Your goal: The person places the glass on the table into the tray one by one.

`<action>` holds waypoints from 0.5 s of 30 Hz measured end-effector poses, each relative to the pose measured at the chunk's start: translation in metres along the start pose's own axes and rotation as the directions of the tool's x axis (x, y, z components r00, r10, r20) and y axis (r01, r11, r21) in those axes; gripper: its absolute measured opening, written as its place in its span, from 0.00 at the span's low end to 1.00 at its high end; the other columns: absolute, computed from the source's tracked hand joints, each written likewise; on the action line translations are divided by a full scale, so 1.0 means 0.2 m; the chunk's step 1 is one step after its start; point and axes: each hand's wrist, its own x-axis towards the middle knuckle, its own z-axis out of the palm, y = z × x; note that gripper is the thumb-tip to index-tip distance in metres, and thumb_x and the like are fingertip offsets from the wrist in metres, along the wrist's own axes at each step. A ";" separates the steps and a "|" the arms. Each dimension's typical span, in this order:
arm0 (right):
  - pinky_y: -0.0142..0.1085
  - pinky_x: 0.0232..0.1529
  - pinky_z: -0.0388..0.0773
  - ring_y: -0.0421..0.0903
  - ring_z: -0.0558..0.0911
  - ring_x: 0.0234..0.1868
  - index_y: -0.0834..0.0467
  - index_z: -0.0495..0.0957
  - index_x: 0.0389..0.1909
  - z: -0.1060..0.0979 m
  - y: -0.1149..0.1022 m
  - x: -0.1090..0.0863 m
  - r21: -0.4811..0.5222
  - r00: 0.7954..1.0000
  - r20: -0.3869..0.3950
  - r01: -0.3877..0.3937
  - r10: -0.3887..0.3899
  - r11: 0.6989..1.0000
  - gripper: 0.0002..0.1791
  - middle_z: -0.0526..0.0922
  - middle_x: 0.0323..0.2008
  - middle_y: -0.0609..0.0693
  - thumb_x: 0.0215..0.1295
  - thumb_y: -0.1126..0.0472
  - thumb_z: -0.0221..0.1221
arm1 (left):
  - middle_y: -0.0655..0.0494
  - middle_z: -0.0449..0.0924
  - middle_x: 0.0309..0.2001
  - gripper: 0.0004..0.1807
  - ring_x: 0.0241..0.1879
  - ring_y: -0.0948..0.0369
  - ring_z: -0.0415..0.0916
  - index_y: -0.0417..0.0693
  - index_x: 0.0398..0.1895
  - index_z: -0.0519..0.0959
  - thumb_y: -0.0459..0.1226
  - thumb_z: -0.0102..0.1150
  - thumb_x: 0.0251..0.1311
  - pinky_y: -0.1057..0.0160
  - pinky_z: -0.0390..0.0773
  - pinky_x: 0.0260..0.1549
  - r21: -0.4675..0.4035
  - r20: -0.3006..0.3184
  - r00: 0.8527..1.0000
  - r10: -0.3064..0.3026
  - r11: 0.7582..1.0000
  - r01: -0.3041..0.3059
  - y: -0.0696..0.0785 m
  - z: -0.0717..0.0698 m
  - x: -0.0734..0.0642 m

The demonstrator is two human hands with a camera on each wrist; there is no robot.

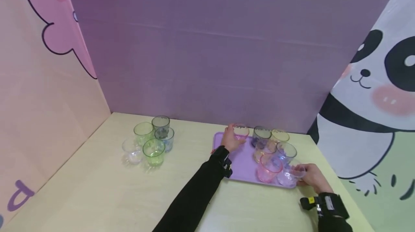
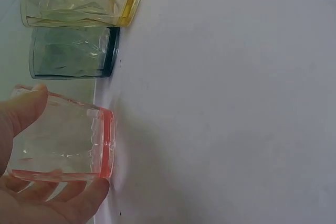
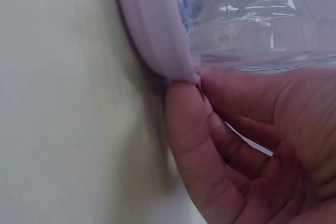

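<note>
At the back left of the purple tray (image 1: 240,165), my left hand (image 1: 231,140) holds a red-tinted clear cup (image 1: 241,136). In the left wrist view, thumb and fingers lie on opposite sides of this cup (image 2: 63,135). My right hand (image 1: 312,177) is at the tray's front right corner. The right wrist view shows its thumb and a finger pinching the tray's rim (image 3: 155,24), beside a colourless cup (image 3: 247,24). Several other tinted cups stand on the tray's right side, among them a pink one (image 1: 267,173), a bluish one (image 1: 286,154) and a yellow one (image 1: 280,135).
Left of the tray, several cups stand grouped on the pale table (image 1: 107,188): green (image 1: 154,154), grey (image 1: 160,121), blue (image 1: 168,142) and colourless (image 1: 131,151). A purple backdrop (image 1: 207,52) rises behind the table. Printed panels border it at the left and right.
</note>
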 end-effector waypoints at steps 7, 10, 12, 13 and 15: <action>0.36 0.27 0.78 0.44 0.75 0.27 0.68 0.77 0.37 0.01 0.00 -0.01 -0.009 1.000 -0.009 0.005 -0.005 1.000 0.22 0.80 0.30 0.52 0.49 0.53 0.64 | 0.44 0.72 0.53 0.40 0.53 0.52 0.70 0.42 0.59 0.61 0.40 0.69 0.41 0.58 0.69 0.53 -0.002 0.030 0.999 0.033 0.999 -0.033 -0.01 0.03 0.01; 0.36 0.28 0.77 0.44 0.75 0.28 0.67 0.77 0.39 0.01 0.00 -0.01 -0.017 1.000 0.000 0.007 -0.007 1.000 0.23 0.80 0.32 0.53 0.50 0.53 0.64 | 0.42 0.71 0.52 0.40 0.51 0.51 0.70 0.44 0.60 0.59 0.41 0.68 0.43 0.57 0.70 0.51 0.007 0.036 0.999 0.028 1.000 -0.029 -0.01 0.05 0.01; 0.36 0.28 0.77 0.45 0.75 0.29 0.67 0.77 0.40 0.01 0.00 0.00 -0.017 1.000 -0.001 0.005 -0.005 1.000 0.23 0.79 0.33 0.54 0.50 0.53 0.63 | 0.41 0.72 0.50 0.40 0.50 0.50 0.71 0.44 0.60 0.59 0.41 0.67 0.44 0.56 0.71 0.50 0.022 0.030 0.999 0.041 0.999 -0.042 -0.01 0.05 0.01; 0.36 0.28 0.78 0.45 0.75 0.29 0.67 0.77 0.40 0.01 0.00 0.00 -0.017 1.000 -0.004 0.003 -0.003 1.000 0.23 0.79 0.34 0.55 0.50 0.52 0.63 | 0.40 0.72 0.50 0.40 0.49 0.49 0.71 0.44 0.61 0.58 0.42 0.66 0.44 0.56 0.71 0.49 0.032 0.029 0.998 0.048 0.998 -0.048 -0.01 0.06 0.01; 0.36 0.28 0.78 0.45 0.76 0.29 0.67 0.77 0.40 0.01 0.00 0.00 -0.011 1.000 -0.006 0.006 -0.006 1.000 0.23 0.79 0.35 0.56 0.50 0.53 0.63 | 0.39 0.73 0.49 0.41 0.49 0.49 0.72 0.43 0.62 0.56 0.42 0.66 0.45 0.56 0.72 0.48 0.053 0.029 0.998 0.061 0.997 -0.062 -0.01 0.06 0.00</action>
